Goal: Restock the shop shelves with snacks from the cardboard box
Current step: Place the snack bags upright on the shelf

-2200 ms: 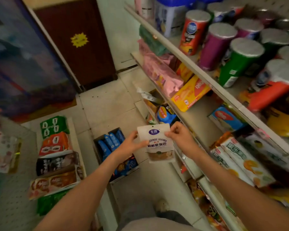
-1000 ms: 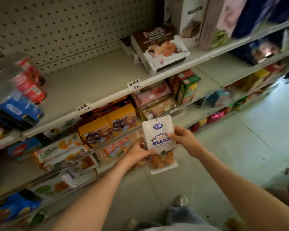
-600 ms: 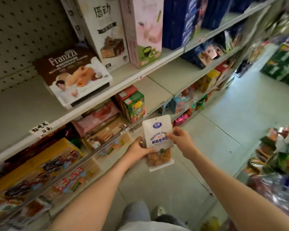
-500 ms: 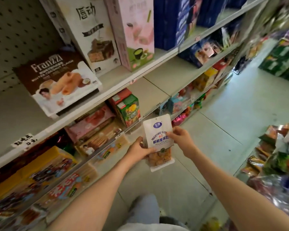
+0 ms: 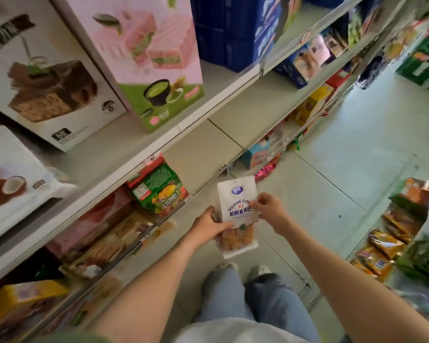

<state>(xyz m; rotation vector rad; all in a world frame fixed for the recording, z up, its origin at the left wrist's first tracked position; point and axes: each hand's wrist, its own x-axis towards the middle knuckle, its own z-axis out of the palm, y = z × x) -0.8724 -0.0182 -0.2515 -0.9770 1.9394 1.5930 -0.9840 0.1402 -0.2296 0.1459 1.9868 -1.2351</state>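
I hold a white snack pouch point(image 5: 237, 206) with blue lettering and a clear window of orange crackers upright over the aisle floor. My left hand point(image 5: 209, 225) grips its lower left edge. My right hand point(image 5: 268, 210) pinches its right edge. The pouch hangs just in front of the shop shelves point(image 5: 208, 154), close to a bare stretch of the second shelf. The cardboard box is out of view.
Large white and pink wafer boxes point(image 5: 144, 53) and blue boxes point(image 5: 233, 28) stand on the top shelf. A green carton point(image 5: 159, 189) and biscuit packs sit below. A facing rack of orange snack bags point(image 5: 386, 246) is at the right. My legs stand on the tiled floor point(image 5: 344, 174).
My view has swung from the box on the floor rightward along the shelves and closer to them. Both hands have kept the same hold on the pouch.
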